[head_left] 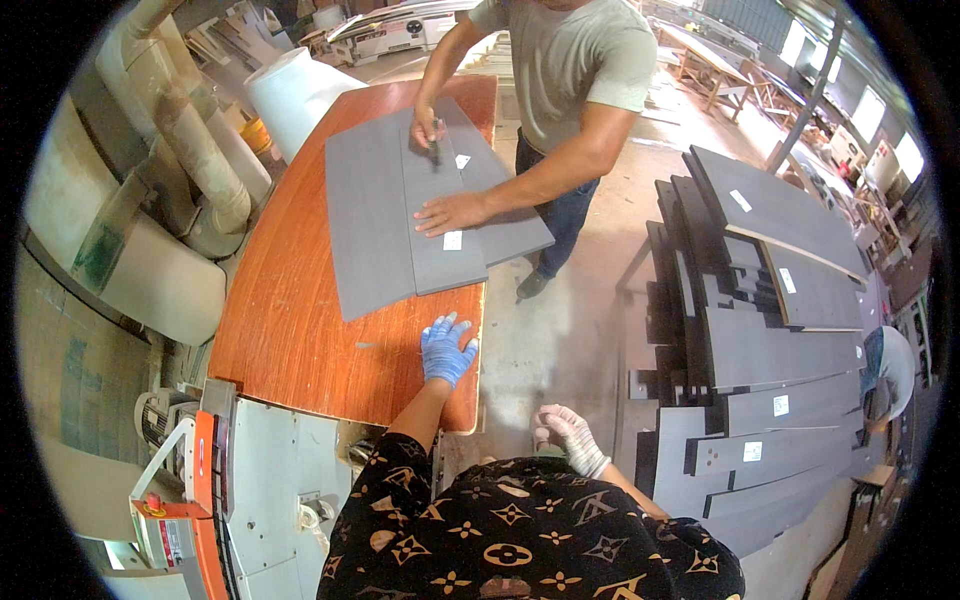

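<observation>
My left hand (448, 351), in a blue glove, rests on the near right part of a reddish-brown wooden table (300, 350). Its fingers are spread and it holds nothing. Off the table's right edge, my right hand (572, 440) hangs in a whitish glove, its fingers loosely bent with nothing visible in them. Beyond my left hand lie dark grey panels: a left panel (365, 220), a middle panel (440, 270) overlapping it, and a right panel (515, 235). White labels stick to them. Across the table, a co-worker's hand (450, 213) presses the panels; the other grips a small dark tool (435, 150).
A tall stack of grey panels (780, 350) stands to my right, with another person (888, 370) behind it. At the lower left is a machine with an orange guard (204, 460). Large ducts (190, 150) and a white roll (295, 95) flank the table's left side.
</observation>
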A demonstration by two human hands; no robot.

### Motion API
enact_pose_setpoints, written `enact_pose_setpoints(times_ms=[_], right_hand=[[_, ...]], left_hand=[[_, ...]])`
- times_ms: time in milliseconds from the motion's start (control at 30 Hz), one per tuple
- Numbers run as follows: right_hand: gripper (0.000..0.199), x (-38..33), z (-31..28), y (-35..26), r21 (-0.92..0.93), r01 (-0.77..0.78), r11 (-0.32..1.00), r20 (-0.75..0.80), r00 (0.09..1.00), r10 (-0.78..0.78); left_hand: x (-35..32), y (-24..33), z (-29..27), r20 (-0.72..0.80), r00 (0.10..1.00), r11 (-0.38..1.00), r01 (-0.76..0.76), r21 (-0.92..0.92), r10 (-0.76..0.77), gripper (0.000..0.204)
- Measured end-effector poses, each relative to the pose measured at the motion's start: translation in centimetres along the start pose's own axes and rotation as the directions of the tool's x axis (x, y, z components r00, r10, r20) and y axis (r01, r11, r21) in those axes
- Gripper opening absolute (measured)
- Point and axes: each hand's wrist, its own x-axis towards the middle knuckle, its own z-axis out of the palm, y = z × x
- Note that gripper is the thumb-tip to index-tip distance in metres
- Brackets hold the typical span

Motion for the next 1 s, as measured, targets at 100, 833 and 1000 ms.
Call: enact_pose_setpoints(times_ms=[100,833,1000], right_hand=[[0.024,0.04,-0.04,0.1,0.015,0.008,1.0,-0.002,1.0,-0.008],[0.02,0.14,-0.35,0.23,0.038,-0.021,0.999,0.006,1.0,0.021],[0.022,-0.02,-0.16,0.24,0.049,0.011,0.999,0.021,1.0,-0.012]], left_hand=[[0.09,0.08,0.01,0.0,1.0,1.0,-0.001,-0.005,0.001,0.043],[-0.09,0.04,0.12,-0.006,1.0,1.0,0.011,-0.006,-0.011,0.043],[-0.15,-0.02,0.12,-0.011,1.0,1.0,0.011,-0.004,-0.011,0.043]])
